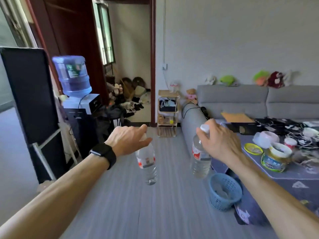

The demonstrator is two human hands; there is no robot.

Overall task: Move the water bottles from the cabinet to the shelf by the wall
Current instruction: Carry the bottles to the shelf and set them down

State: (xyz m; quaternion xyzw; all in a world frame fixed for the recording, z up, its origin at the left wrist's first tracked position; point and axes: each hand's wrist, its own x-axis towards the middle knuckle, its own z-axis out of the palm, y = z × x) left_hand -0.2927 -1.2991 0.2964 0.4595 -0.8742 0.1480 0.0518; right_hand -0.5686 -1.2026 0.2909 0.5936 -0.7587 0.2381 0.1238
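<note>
My left hand (128, 139) grips a clear water bottle (147, 163) by its top, and the bottle hangs tilted over the grey floor. A second clear water bottle (200, 156) with a white cap and red-and-white label hangs from my right hand (218, 140), which grips it at the neck. Both arms are stretched forward at about the same height. Ahead, against the white wall beside the doorway, stands a small wooden shelf (167, 112) with several tiers; its upper tiers hold a dark box and small items. The cabinet is not in view.
A water dispenser (72, 78) with a blue jug stands at the left beside a black screen (27, 94). At right are a grey sofa (259, 99) and a low table (284, 171) crowded with jars and cords. A blue basket (224, 192) sits on the floor.
</note>
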